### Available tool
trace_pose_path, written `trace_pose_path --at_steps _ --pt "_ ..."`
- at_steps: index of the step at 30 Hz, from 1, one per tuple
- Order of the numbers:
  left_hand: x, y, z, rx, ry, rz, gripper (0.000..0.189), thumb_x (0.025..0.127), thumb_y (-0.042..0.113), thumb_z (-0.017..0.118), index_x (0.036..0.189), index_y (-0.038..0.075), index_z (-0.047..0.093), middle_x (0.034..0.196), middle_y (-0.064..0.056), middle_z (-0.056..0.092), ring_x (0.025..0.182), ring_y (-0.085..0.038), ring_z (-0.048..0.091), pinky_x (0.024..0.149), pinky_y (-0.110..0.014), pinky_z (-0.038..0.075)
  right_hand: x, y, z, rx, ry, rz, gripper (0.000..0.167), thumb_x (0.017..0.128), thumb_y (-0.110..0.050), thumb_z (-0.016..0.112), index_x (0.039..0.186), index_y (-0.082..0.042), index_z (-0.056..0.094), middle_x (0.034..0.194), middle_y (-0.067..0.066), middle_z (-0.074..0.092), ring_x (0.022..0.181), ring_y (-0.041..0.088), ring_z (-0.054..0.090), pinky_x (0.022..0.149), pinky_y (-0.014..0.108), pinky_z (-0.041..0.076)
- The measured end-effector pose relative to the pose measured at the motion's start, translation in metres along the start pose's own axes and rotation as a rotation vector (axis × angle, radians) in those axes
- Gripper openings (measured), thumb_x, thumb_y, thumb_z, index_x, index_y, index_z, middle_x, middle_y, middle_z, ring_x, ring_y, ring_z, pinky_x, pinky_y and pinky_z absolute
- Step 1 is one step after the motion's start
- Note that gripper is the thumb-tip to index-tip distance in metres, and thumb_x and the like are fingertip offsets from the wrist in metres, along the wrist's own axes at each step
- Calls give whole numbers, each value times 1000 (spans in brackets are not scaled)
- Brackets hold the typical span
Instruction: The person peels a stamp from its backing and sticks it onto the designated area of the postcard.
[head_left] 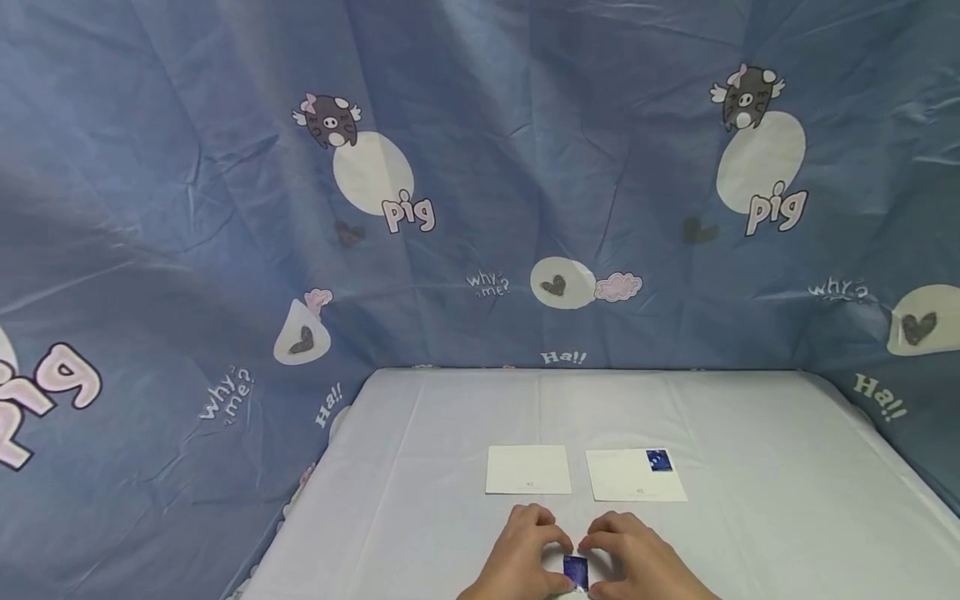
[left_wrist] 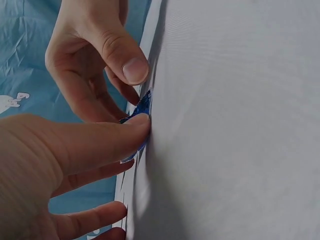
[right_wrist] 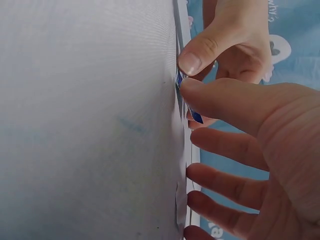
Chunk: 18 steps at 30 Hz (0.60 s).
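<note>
Between my two hands, near the front of the table, is a small dark blue stamp (head_left: 576, 572). My left hand (head_left: 525, 557) pinches its lower left part, and the left thumb lies across the stamp (left_wrist: 144, 104) in the left wrist view. My right hand (head_left: 633, 557) is at the stamp's right side with its thumb tip against the edge; in the right wrist view that thumb covers part of the stamp (right_wrist: 197, 116). Both thumb tips are close together. The other fingers are spread behind the stamp, partly hidden.
Beyond my hands lie two white cards: a plain card (head_left: 528, 469) on the left, and a card (head_left: 626, 477) on the right bearing a blue stamp (head_left: 659, 461) at its upper right corner. A white cloth covers the table (head_left: 420, 417). Blue printed curtains (head_left: 480, 167) surround it.
</note>
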<state>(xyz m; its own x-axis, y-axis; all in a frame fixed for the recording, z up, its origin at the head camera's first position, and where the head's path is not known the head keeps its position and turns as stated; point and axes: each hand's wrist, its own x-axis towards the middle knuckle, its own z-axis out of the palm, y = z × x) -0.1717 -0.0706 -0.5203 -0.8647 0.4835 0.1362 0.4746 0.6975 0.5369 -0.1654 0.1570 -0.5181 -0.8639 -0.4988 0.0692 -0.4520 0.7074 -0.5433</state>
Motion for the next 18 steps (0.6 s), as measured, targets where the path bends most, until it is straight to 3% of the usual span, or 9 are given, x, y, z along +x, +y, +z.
trace_pose_path --at_steps 10,18 --pt "1 3 2 -29 13 -4 26 68 29 93 85 33 74 108 18 50 105 -6 43 87 -29 47 -1 0 -2 -12 0 0 23 78 -42 84 97 -35 74 110 -15 59 102 15 53 83 46 54" --pt "1 3 2 -80 22 -27 22 75 22 89 76 31 69 99 22 48 102 -5 44 87 -29 46 1 -2 -1 21 -5 31 11 83 -39 81 90 -32 76 106 -13 61 101 16 56 84 50 55"
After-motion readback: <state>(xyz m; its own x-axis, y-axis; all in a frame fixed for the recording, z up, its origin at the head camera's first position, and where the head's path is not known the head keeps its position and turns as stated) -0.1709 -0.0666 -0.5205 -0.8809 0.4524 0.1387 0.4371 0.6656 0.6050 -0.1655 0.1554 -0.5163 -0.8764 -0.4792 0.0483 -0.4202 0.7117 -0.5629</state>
